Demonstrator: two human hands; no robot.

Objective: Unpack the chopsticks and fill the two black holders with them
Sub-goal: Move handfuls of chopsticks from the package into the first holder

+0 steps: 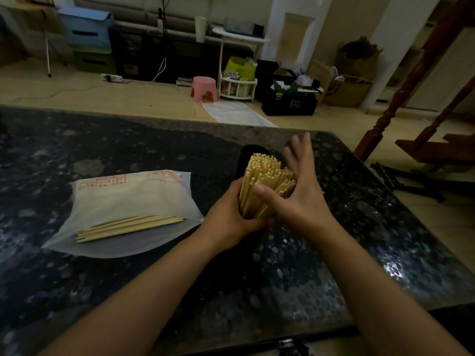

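A thick bundle of pale wooden chopsticks [264, 181] stands upright near the table's middle. My left hand [231, 219] grips the bundle low down, hiding whatever it stands in. My right hand [300, 191] lies against the bundle's right side with straight spread fingers, its thumb across the front. A black holder [250, 158] stands just behind the bundle, partly hidden by it. To the left lies a white plastic bag [128, 211] with red print, and a few loose chopsticks [128, 227] rest inside it near its front edge.
The dark speckled stone table [102, 150] reaches to the far edge. Beyond it on the floor are a pink stool [204, 88], a white rack and black crates. A wooden stair post [380, 129] stands at the right.
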